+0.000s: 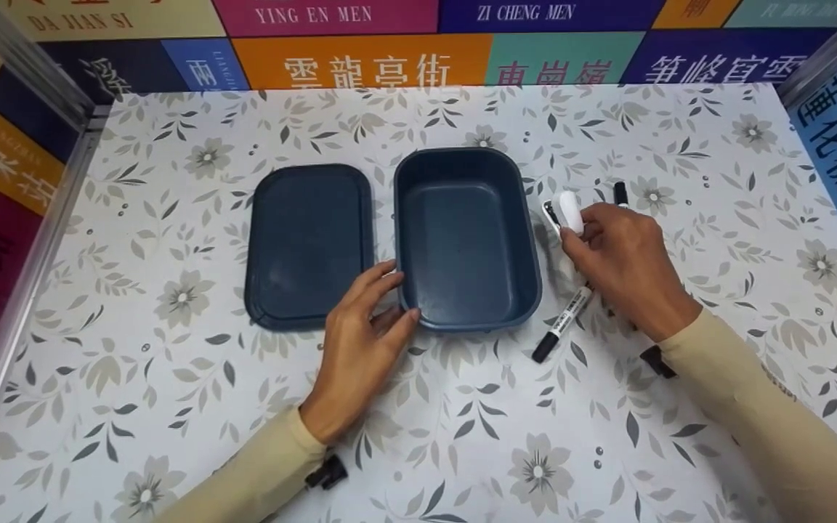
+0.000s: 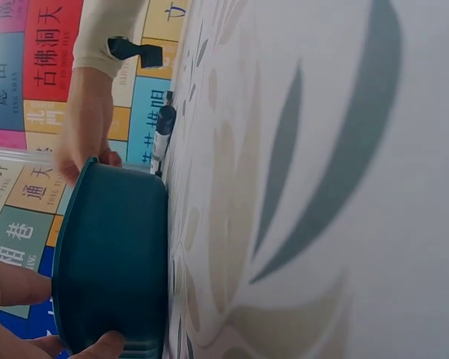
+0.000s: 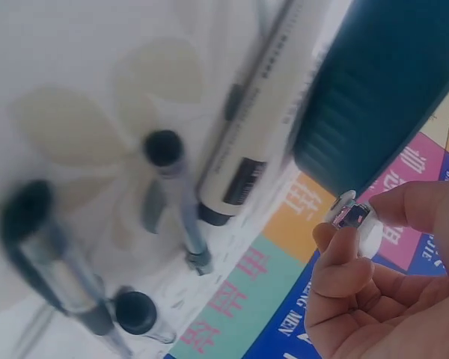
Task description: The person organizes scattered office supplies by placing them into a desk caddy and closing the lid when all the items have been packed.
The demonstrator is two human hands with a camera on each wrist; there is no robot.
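Observation:
My right hand pinches a small white hinged case between thumb and fingers, just off the right side of a dark blue plastic box. The case stands apart, with something dark and shiny inside; its exact kind is unclear. The box is open at the top and shows nothing inside. On its near left corner rests my left hand, thumb and fingertips touching the outer wall and rim. The matching blue lid lies flat left of the box.
A white marker with black ends lies right of the box. Under the right hand, another black cap shows; several pens, including one black-ended pen, appear in the right wrist view. Colourful lettered panels border the floral-patterned tabletop.

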